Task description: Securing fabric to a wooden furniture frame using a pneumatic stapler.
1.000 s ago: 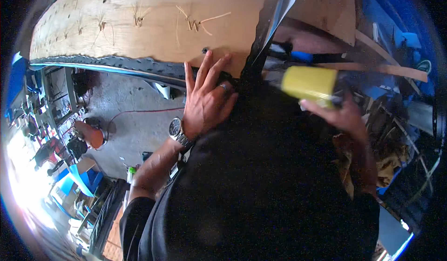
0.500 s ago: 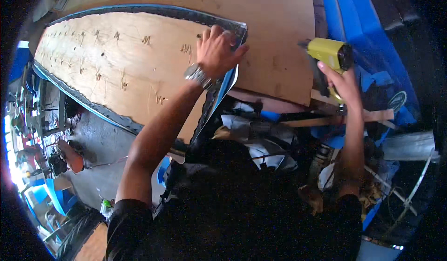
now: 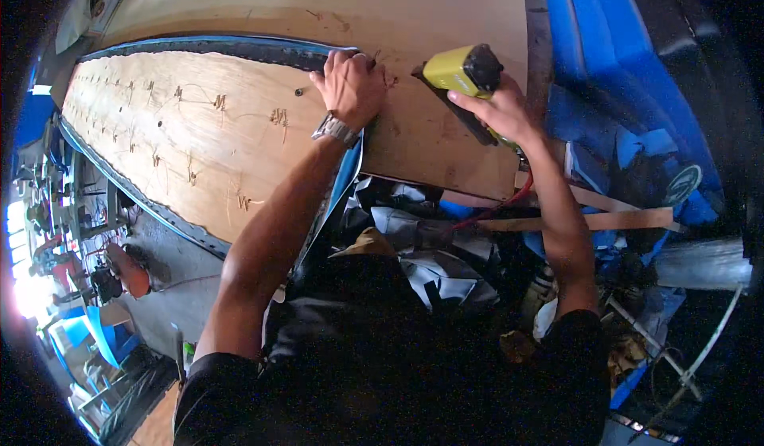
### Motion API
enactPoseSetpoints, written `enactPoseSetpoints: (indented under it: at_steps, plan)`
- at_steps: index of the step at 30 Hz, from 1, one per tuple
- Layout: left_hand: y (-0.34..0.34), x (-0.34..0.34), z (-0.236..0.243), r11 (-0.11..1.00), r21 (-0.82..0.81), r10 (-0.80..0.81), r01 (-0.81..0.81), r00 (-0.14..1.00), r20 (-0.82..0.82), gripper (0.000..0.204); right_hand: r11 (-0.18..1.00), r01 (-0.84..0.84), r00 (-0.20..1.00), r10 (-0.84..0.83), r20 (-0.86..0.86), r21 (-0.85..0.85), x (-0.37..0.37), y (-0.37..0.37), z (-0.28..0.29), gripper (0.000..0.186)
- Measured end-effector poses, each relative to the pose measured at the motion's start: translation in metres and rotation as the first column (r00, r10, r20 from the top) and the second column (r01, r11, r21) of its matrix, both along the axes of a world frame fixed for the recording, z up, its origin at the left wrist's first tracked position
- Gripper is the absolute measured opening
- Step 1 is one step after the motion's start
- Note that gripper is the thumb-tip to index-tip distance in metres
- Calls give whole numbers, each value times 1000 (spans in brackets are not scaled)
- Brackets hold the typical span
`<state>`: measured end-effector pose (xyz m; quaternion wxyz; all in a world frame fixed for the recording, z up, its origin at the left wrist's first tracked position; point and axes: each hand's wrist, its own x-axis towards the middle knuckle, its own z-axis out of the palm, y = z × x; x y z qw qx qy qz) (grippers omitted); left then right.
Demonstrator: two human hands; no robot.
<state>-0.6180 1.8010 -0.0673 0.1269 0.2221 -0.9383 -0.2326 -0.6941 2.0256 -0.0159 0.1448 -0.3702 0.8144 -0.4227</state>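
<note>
A long plywood panel (image 3: 203, 116) lies across the bench, its black-and-blue cover edge (image 3: 263, 46) folded over the rim and fastened along it. At its right corner my left hand (image 3: 352, 88), with a metal watch on the wrist, bends its fingers over the cover and grips it; the fingertips are partly hidden. To the right, my right hand (image 3: 501, 112) is wrapped round the handle of a yellow-and-black staple gun (image 3: 458, 72). The gun is held over the bench board, its nose toward the corner but apart from it. A red air hose (image 3: 517, 195) trails from its handle.
Bent wire springs (image 3: 278, 117) stick up from the panel. The large plywood bench top (image 3: 469, 148) runs under it. Grey and white scraps (image 3: 446, 271) and wood strips (image 3: 589, 222) lie in front. Blue foam pieces (image 3: 605, 24) stand at right; an orange-and-black machine (image 3: 127, 271) sits on the floor at left.
My right hand has brought the staple gun leftward, nearer the panel corner. My left hand has shifted slightly left and down, its fingers more bent over the edge. The panel appears lower and further left.
</note>
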Motion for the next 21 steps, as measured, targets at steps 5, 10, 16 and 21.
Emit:
enactPoseSetpoints:
  at_steps: [5,10,16,21]
  plan:
    - [-6,6,9,994,105,-32,42,995,-97,24,995,-92,995,90,42,30,-23,-22,-1,37]
    - [-12,15,4,994,-96,-52,45,996,-73,25,976,-169,980,152,129,135,-26,-35,5,37]
    - [-18,21,-5,988,-104,-118,115,993,-26,23,973,-170,977,146,156,153,-23,-45,9,35]
    - [-23,22,-7,982,-110,-163,155,984,-69,20,983,-174,978,165,130,63,-23,-53,8,30]
